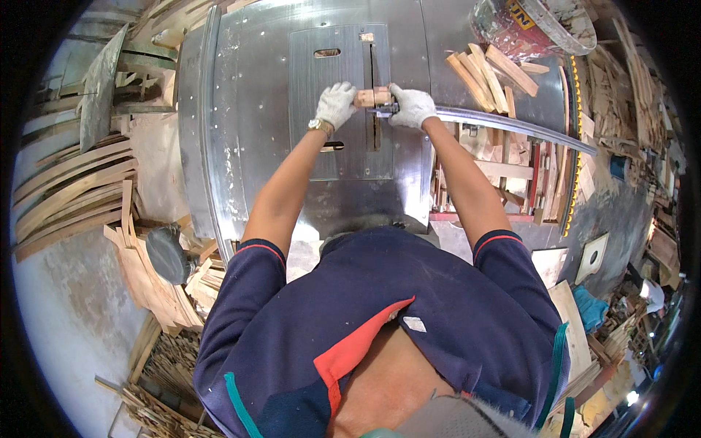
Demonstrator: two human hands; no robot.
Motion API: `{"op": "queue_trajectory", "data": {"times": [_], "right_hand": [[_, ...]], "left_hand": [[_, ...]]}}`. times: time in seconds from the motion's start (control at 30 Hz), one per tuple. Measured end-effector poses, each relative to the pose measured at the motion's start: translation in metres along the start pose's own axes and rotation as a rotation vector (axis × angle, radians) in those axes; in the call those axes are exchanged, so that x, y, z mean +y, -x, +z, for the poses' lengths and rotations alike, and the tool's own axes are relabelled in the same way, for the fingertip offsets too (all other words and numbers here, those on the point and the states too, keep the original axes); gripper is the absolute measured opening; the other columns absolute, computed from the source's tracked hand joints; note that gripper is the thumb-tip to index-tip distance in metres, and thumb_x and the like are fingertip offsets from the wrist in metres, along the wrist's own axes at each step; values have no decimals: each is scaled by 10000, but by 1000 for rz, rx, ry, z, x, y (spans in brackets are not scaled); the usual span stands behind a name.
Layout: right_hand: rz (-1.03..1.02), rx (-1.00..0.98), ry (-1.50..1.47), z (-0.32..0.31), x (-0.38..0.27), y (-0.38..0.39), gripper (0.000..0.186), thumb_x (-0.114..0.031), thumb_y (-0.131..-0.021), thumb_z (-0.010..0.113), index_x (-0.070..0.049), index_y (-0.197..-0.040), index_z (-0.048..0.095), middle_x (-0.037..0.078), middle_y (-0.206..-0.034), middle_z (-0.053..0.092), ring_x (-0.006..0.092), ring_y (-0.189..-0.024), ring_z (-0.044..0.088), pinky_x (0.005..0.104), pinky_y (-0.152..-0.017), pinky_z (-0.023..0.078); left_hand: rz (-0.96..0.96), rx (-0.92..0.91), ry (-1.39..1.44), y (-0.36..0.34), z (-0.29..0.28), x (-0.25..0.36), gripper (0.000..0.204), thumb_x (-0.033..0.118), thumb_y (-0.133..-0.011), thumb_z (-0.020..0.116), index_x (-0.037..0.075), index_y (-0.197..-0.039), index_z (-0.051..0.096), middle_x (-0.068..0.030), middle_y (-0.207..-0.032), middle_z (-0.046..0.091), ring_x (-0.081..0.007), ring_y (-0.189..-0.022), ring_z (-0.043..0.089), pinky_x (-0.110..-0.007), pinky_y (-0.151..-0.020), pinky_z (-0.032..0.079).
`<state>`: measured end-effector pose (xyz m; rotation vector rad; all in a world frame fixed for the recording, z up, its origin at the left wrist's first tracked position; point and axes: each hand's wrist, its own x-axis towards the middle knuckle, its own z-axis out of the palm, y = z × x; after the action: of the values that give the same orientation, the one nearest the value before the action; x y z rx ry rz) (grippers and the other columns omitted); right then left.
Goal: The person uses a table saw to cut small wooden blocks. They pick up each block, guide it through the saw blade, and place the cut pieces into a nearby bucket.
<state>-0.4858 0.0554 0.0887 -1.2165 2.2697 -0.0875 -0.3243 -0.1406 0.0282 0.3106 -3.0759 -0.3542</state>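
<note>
Across the narrow blade slot [374, 135] of a grey metal saw table [255, 87] lies a short, pale wooden block [373, 96]. My left hand [336, 104], in a white work glove, closes on the block's left end. My right hand [412, 107], gloved too, grips its right end with the fingertips. Just under the block, a small metal fitting [383, 111] sits beside my right fingers. From my right hand a long metal bar [511, 125] runs off to the right. Whether a blade stands in the slot under the block I cannot tell.
Several wood offcuts [485, 77] lie on the table to the right, below a paint-stained bucket [522, 29]. A small wood scrap [366, 37] rests at the slot's far end. Curved boards [80, 182] are stacked at the left. A metal rail [210, 131] edges the table's left side.
</note>
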Motion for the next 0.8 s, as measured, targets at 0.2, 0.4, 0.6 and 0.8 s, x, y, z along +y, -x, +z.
{"op": "queue_trajectory", "data": {"times": [0.2, 0.4, 0.6, 0.8], "right_hand": [[-34, 55, -52, 36, -12, 53, 825, -348, -672, 845, -179, -1430, 568, 197, -1098, 764, 421, -1047, 742, 534, -899, 593], [-52, 1, -80, 82, -32, 123, 858, -310, -669, 854, -129, -1451, 552, 191, -1134, 753, 417, -1069, 729, 515, -930, 588], [-81, -78, -555, 126, -24, 173, 692, -262, -759, 837, -52, -1369, 585, 179, -1121, 723, 335, -1040, 721, 417, -929, 568], [-50, 232, -713, 141, -45, 191, 164, -140, -895, 730, -9, -994, 736, 133, -935, 758, 229, -908, 717, 376, -866, 570]], "left_hand": [[58, 85, 43, 60, 21, 20, 417, 261, -784, 846, 104, -1144, 705, -97, -1191, 676, -294, -1175, 646, -448, -975, 525], [75, 20, 37, 143, 22, 58, 488, 237, -746, 882, 82, -1170, 698, -112, -1269, 676, -303, -1213, 633, -452, -1000, 521], [29, -31, 83, 216, 16, 106, 467, 175, -775, 846, 76, -1203, 687, -115, -1218, 655, -327, -1212, 620, -465, -1006, 519], [8, -25, 159, 250, 24, 117, 557, 149, -820, 780, 73, -1355, 643, -136, -1258, 650, -348, -1210, 623, -464, -1001, 536]]}}
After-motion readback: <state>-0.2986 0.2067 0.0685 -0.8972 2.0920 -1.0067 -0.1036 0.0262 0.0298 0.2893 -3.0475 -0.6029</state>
